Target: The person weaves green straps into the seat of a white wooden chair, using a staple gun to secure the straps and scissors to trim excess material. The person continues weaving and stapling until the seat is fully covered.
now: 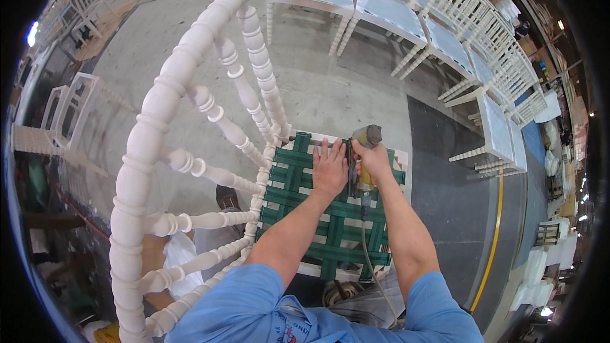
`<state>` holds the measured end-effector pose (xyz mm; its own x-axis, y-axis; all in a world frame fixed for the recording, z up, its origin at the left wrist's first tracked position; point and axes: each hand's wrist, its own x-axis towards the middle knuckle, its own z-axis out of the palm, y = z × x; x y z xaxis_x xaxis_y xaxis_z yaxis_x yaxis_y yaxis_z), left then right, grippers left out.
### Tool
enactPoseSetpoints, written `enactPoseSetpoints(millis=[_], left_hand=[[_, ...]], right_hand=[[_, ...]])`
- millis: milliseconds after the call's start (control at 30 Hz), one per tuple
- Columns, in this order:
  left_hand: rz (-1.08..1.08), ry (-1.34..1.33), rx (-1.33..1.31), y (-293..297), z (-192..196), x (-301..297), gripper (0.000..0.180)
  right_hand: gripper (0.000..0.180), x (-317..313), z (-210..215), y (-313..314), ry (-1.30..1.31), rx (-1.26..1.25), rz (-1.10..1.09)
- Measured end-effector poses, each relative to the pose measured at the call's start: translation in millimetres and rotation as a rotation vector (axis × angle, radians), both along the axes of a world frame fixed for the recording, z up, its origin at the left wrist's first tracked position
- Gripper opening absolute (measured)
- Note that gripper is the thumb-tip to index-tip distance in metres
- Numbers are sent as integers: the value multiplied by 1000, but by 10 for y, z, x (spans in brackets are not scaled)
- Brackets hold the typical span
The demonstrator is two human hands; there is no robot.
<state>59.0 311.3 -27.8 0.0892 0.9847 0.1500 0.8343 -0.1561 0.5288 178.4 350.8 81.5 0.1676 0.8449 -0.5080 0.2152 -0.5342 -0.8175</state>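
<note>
A white chair with a turned spindle back (190,108) stands below me. Its seat frame (401,166) carries woven green webbing straps (330,222). My left hand (330,168) lies flat, fingers spread, on the webbing near the far edge of the seat. My right hand (373,160) grips a yellow-and-grey pneumatic staple gun (363,152), held nose down on the webbing right beside my left hand. A hose (373,267) runs from the gun back toward me.
A row of finished white chairs (406,19) lines the back and right. More white chair frames (63,114) stand at the left. A dark floor strip with a yellow line (492,241) runs on the right. A shoe (227,198) shows under the spindles.
</note>
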Motion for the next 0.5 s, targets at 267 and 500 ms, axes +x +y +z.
enactPoseSetpoints(millis=[267, 500], left_hand=[[47, -137, 67, -6, 34, -24, 46], [45, -176, 26, 4, 26, -35, 44]], right_hand=[[26, -57, 31, -16, 60, 50, 75], [26, -55, 1, -20, 61, 38, 69]])
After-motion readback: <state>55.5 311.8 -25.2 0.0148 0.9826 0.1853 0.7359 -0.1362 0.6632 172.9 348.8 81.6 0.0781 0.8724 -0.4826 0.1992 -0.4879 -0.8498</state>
